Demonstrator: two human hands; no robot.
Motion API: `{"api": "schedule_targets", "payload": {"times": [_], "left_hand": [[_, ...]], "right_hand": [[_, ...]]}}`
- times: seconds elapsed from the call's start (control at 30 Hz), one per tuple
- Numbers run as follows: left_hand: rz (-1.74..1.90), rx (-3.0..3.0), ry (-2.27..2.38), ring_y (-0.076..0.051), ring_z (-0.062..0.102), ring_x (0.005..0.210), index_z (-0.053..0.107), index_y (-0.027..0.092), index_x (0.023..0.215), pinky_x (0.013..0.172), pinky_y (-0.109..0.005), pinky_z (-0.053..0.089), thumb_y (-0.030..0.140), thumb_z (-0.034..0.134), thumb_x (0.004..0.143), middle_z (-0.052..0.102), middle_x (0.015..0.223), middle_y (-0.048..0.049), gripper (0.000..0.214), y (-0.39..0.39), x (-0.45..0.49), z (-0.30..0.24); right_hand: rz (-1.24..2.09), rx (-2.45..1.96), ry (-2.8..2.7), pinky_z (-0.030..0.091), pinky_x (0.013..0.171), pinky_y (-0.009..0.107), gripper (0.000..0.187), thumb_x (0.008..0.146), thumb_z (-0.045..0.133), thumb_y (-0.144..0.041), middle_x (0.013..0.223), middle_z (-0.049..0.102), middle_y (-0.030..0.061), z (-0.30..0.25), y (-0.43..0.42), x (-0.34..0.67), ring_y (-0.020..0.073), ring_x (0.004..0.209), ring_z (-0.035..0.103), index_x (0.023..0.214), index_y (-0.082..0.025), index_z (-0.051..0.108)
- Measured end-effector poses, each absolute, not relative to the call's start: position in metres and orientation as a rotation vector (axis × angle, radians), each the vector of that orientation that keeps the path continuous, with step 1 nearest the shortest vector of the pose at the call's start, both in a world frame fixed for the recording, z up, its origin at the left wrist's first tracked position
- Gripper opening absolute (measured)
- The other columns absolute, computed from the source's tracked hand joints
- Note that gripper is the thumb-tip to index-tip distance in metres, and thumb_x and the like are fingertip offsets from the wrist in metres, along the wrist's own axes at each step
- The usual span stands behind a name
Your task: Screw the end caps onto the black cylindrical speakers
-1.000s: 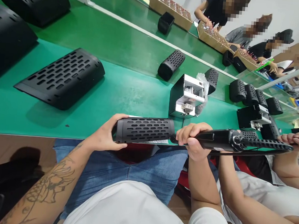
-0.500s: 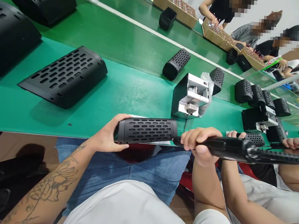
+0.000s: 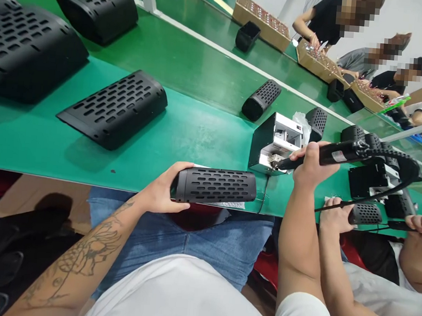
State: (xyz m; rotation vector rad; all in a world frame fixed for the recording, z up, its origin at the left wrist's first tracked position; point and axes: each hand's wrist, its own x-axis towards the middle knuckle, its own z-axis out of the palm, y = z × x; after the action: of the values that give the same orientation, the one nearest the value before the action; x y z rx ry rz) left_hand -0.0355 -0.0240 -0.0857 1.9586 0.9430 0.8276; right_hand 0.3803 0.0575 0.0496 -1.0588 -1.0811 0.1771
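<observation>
My left hand [image 3: 163, 188] is closed around the left end of a black speaker housing [image 3: 218, 185] with rows of slots, held level at the bench's front edge. In my right hand [image 3: 314, 168] is a black electric screwdriver [image 3: 339, 153], its cable looping off to the right. The driver's tip points left and down at the metal front of a small black-and-silver screw feeder [image 3: 261, 142]; whether it touches a screw there is too small to tell. Bubble wrap [image 3: 234, 204] shows partly under the housing.
Another slotted housing [image 3: 116, 106] lies on the green bench [image 3: 206, 128] to the left, with larger-looking ones [image 3: 29, 51] behind. One more housing [image 3: 261, 99] stands beyond the feeder. At right, a co-worker's hand [image 3: 334, 216] rests on a housing. Boxes of wired parts [image 3: 261, 21] line the far side.
My right hand has lifted the screwdriver away from the housing's right end and carried it up and forward to the screw feeder. The left hand keeps its hold on the housing.
</observation>
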Motion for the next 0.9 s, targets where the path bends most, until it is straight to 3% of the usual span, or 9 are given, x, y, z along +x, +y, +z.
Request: {"api": "schedule_targets", "payload": {"times": [0.23,0.37,0.47,0.67,0.9], "left_hand": [[0.806,1.950,0.987,-0.042,0.068,0.156,0.043,0.031,0.176,0.132,-0.055,0.059,0.045,0.094,0.083,0.059,0.175,-0.0155,0.106,-0.025,-0.030,-0.084],[0.822,1.941,0.973,-0.042,0.067,0.157,0.044,0.031,0.175,0.136,-0.057,0.056,0.048,0.096,0.082,0.060,0.174,-0.0148,0.107,-0.024,-0.029,-0.086],[0.828,1.945,0.963,-0.042,0.067,0.157,0.044,0.031,0.175,0.135,-0.057,0.057,0.049,0.096,0.083,0.060,0.174,-0.0146,0.107,-0.023,-0.029,-0.087],[0.820,1.937,0.957,-0.042,0.067,0.156,0.045,0.029,0.175,0.135,-0.056,0.058,0.050,0.095,0.084,0.059,0.176,-0.0156,0.106,-0.023,-0.027,-0.082],[0.816,1.921,0.971,-0.043,0.066,0.160,0.043,0.029,0.179,0.139,-0.057,0.054,0.051,0.098,0.081,0.060,0.177,-0.0163,0.115,-0.024,-0.027,-0.083]], "right_hand": [[0.268,-0.951,-1.121,0.058,0.052,0.036,0.038,0.096,0.092,-0.057,0.062,0.059,-0.0083,0.084,-0.005,0.351,0.0165,0.045,0.058,0.092,-0.031,0.065],[0.573,-0.822,-1.307,0.056,0.046,0.036,0.039,0.100,0.087,-0.065,0.060,0.055,-0.0090,0.101,-0.053,0.304,0.0172,0.040,0.053,0.096,-0.035,0.063],[0.761,-0.678,-1.395,0.057,0.044,0.035,0.030,0.103,0.087,-0.057,0.059,0.060,-0.0085,0.095,-0.066,0.272,0.0156,0.038,0.053,0.098,-0.035,0.068],[0.878,-0.569,-1.380,0.064,0.049,0.029,0.020,0.104,0.089,-0.037,0.064,0.068,-0.0070,0.073,-0.053,0.248,0.0135,0.044,0.066,0.097,-0.027,0.072],[0.989,-0.645,-1.490,0.062,0.048,0.032,0.027,0.098,0.092,-0.043,0.064,0.069,-0.0065,0.062,-0.055,0.255,0.0140,0.041,0.061,0.094,-0.029,0.069]]}}
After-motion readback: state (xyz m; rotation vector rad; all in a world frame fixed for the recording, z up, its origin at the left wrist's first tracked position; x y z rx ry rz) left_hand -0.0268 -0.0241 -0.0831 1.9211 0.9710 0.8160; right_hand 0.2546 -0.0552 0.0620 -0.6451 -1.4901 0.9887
